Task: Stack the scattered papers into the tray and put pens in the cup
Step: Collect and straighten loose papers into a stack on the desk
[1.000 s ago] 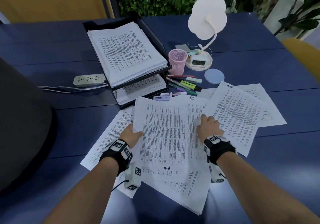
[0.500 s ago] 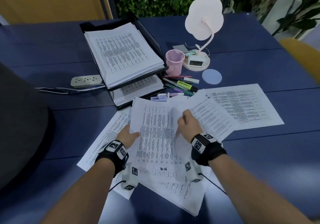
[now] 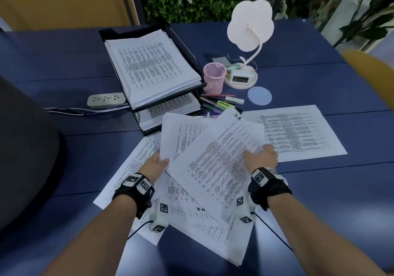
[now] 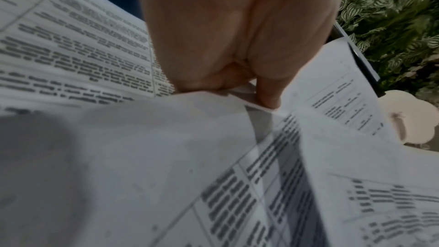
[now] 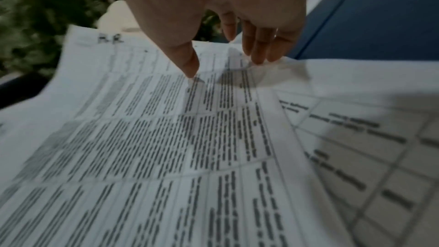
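Printed papers lie scattered on the blue table. My left hand (image 3: 162,161) pinches the left edge of one lifted sheet (image 3: 181,134); the left wrist view shows thumb and fingers (image 4: 266,93) closed on that edge. Another sheet (image 3: 215,164) lies slanted over it, and my right hand (image 3: 257,151) holds its right edge, thumb (image 5: 190,65) on top and fingers at the rim. The black two-tier tray (image 3: 185,47) with stacked papers stands behind. Several pens (image 3: 219,104) lie beside the pink mesh cup (image 3: 214,77).
One loose sheet (image 3: 298,133) lies flat at the right, and more sheets (image 3: 213,239) lie under my wrists. A white lamp (image 3: 250,28) with a clock, a blue coaster (image 3: 259,96) and a power strip (image 3: 106,100) stand behind. A yellow chair (image 3: 371,77) is at the right, a dark seat back (image 3: 23,147) at the left.
My right hand dragged the right-hand sheet leftward over the sheet in my left hand, then slid to its right edge. Both sheets now sit higher off the table.
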`<action>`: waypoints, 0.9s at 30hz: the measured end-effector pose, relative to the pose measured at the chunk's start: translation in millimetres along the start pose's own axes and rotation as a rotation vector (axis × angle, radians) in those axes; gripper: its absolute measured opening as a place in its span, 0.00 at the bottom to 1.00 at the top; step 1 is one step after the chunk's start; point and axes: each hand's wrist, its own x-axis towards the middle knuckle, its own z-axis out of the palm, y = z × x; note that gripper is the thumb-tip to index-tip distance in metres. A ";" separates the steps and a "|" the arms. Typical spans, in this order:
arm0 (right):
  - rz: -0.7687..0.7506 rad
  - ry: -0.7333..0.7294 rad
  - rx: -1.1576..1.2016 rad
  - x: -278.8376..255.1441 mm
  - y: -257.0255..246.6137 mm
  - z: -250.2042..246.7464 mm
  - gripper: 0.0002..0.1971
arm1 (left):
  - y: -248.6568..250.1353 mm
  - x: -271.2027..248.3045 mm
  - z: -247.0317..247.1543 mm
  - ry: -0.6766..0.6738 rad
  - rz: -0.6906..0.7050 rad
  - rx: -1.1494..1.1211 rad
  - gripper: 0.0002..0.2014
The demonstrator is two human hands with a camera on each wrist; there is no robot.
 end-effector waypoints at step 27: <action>0.106 -0.189 -0.230 34.7 39.7 -19.5 0.42 | 41.9 13.3 95.1 0.067 0.172 0.420 0.26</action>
